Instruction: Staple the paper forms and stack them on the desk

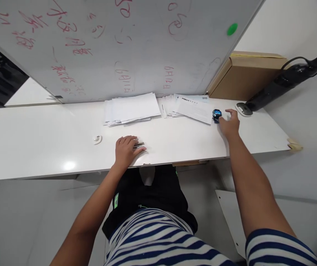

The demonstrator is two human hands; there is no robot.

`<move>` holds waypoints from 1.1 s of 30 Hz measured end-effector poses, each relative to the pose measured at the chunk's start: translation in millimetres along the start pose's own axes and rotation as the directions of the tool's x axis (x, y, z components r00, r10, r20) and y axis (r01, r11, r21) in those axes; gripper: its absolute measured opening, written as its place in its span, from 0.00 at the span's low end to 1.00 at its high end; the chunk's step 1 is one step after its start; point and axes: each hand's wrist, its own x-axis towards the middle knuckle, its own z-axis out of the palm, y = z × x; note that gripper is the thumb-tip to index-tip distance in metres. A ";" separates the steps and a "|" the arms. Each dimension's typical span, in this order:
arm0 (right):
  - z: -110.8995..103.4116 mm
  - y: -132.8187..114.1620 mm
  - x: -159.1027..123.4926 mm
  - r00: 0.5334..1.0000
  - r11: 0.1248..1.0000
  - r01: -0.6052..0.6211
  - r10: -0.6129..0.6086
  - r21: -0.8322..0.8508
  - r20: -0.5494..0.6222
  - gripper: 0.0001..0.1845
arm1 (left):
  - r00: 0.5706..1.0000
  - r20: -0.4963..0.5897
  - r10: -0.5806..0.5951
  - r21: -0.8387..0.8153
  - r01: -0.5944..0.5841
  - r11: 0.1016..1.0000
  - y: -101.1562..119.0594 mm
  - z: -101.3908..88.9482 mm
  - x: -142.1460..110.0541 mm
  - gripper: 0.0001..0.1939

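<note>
The counter (44, 136) stretches wide left of a small white item (97, 139). Near the front edge, the left hand (125, 149) partly covers thin sticks (139, 143); I cannot tell whether its grip is closed. Papers (137, 107) lie along the back. The watch (217, 113) sits beside the right hand's (230, 126) thumb, that grip spread open; a mouse (244, 109) lies beyond.

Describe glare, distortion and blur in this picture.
Head view: a glare spot on the white desk, left of the left hand; head view: the whiteboard widens upward, likely perspective or lens distortion; head view: fine print on the papers too blurred to read.
</note>
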 end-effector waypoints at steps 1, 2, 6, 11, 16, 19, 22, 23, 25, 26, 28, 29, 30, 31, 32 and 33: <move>1.5 8.8 1.6 0.999 0.998 -0.041 0.040 0.048 0.012 0.21 | 1.000 -0.005 0.007 0.019 -0.007 1.000 -0.1 0.1 0.1 0.16; 4.5 14.9 2.9 0.997 0.993 -0.077 0.076 0.090 0.020 0.22 | 1.000 -0.011 0.015 0.040 -0.014 0.999 -0.3 0.3 0.2 0.16; 18.2 25.1 6.1 0.996 0.986 -0.086 0.086 0.141 0.012 0.19 | 0.998 -0.042 0.055 0.105 -0.050 0.993 -1.5 1.7 0.9 0.16; 20.2 31.4 9.1 1.000 0.998 -0.006 0.004 0.063 0.019 0.15 | 0.995 -0.060 0.076 0.128 -0.068 0.989 0.0 2.2 2.1 0.15; 21.5 31.1 16.4 0.996 0.995 0.016 -0.008 -0.097 0.083 0.22 | 0.996 -0.059 0.065 0.132 -0.057 0.990 1.5 1.9 2.2 0.15; 24.4 29.1 18.3 0.996 0.985 0.038 -0.023 -0.171 0.087 0.28 | 0.997 -0.053 0.057 0.129 -0.050 0.990 1.4 1.8 2.1 0.15; 25.8 27.2 15.2 0.996 0.981 0.067 -0.055 -0.184 0.066 0.30 | 0.997 -0.048 0.056 0.123 -0.050 0.991 0.9 2.0 2.4 0.14; 25.9 26.5 13.6 0.996 0.978 0.075 -0.064 -0.192 0.059 0.29 | 0.997 -0.049 0.058 0.121 -0.052 0.991 0.7 2.1 2.5 0.14; 25.7 24.8 10.8 0.996 0.972 0.088 -0.080 -0.219 0.045 0.27 | 0.997 -0.053 0.064 0.119 -0.057 0.991 0.4 2.4 2.7 0.15; 25.5 23.9 9.7 0.995 0.968 0.096 -0.089 -0.233 0.041 0.26 | 0.996 -0.054 0.066 0.117 -0.059 0.991 0.3 2.6 2.7 0.15; 25.2 22.0 8.7 0.994 0.961 0.107 -0.100 -0.256 0.040 0.26 | 0.996 -0.056 0.065 0.116 -0.059 0.992 0.2 2.8 2.6 0.15; 25.1 21.1 8.6 0.994 0.958 0.109 -0.100 -0.265 0.045 0.26 | 0.996 -0.057 0.065 0.115 -0.058 0.992 0.1 3.0 2.5 0.15; 25.0 20.4 8.7 0.994 0.956 0.109 -0.099 -0.273 0.050 0.27 | 0.996 -0.059 0.064 0.114 -0.057 0.992 0.1 3.1 2.4 0.15; 24.9 19.7 8.8 0.994 0.954 0.109 -0.098 -0.281 0.054 0.28 | 0.996 -0.060 0.064 0.114 -0.057 0.992 0.0 3.1 2.4 0.15; 24.9 19.1 8.9 0.993 0.951 0.112 -0.099 -0.288 0.058 0.28 | 0.996 -0.061 0.065 0.114 -0.058 0.992 0.0 3.2 2.4 0.15; 24.9 18.7 8.9 0.993 0.949 0.116 -0.102 -0.294 0.061 0.29 | 0.996 -0.063 0.067 0.114 -0.059 0.992 -0.1 3.3 2.3 0.15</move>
